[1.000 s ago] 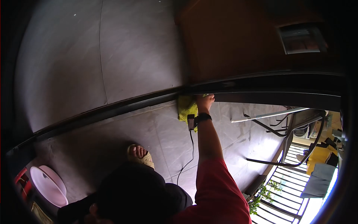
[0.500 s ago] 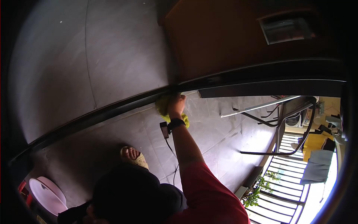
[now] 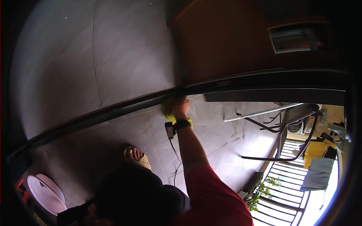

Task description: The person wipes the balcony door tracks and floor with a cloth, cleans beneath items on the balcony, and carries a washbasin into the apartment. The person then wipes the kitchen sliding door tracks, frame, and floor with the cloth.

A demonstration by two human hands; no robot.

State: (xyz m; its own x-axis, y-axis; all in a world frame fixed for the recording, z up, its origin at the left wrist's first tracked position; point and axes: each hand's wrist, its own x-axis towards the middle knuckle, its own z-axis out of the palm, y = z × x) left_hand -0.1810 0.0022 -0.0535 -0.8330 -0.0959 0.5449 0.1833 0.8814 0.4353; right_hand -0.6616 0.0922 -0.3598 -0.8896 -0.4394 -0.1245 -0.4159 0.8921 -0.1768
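My right hand [image 3: 181, 107] is closed on a fuzzy yellow-green cloth [image 3: 169, 106], pressing it against the black sill strip [image 3: 124, 109] where it meets the tiles. Part of the cloth shows below the palm, near the wrist. A black band with a small boxy device [image 3: 169, 130] and a cable sits on that wrist. Of my left hand [image 3: 92, 210], only a dim patch of skin shows at the lower left, beside dark clothing; its fingers cannot be made out.
A sandalled foot [image 3: 137, 156] stands on grey floor tiles. A pink basin [image 3: 47, 194] is at the lower left. On the right are a black-framed chair [image 3: 298, 120], a pale pole [image 3: 260, 112], a plant [image 3: 260, 196] and railings. A brown panel [image 3: 226, 41] lies beyond the sill.
The view has shifted slightly, so the sill and chair sit a little lower. My right hand stays on the cloth at the sill, appearing slightly further right.
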